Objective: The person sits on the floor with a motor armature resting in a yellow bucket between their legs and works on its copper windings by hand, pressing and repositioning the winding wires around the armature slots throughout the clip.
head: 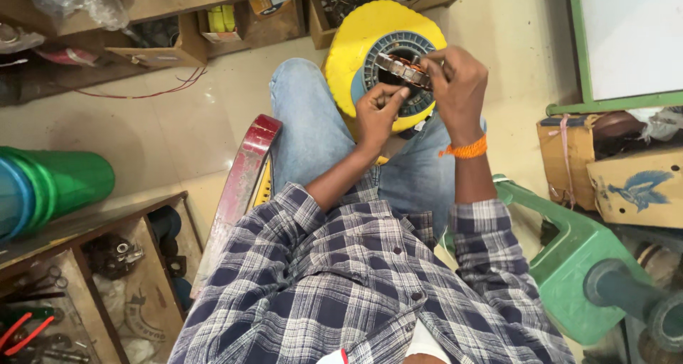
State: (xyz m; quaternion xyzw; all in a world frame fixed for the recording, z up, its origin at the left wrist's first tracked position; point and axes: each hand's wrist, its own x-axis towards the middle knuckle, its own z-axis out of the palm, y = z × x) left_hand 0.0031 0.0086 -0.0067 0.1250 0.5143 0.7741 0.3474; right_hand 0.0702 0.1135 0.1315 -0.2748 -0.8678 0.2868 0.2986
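Two hands meet over our lap: our left hand (378, 111) pinches with thumb and forefinger at the lower edge of a ring-shaped metal motor stator wound with copper-coloured coils (404, 70), while our right hand (455, 83), an orange thread band (464, 150) at its wrist, closes its fingers over the ring's upper right side and steadies it. The stator sits tilted in front of a round yellow plastic disc with a grey ribbed hub (370, 33), which rests against our knees in blue jeans (306, 122); whether ring and disc touch, we cannot tell. We judge the step in hand to be fine work on the windings at the ring's edge, and any further handling would call for a firm hold from the right and small, careful finger movement from the left. Both forearms reach forward from checked shirt sleeves, elbows bent, wrists close together. A green plastic stool (562, 264) stands at our right.
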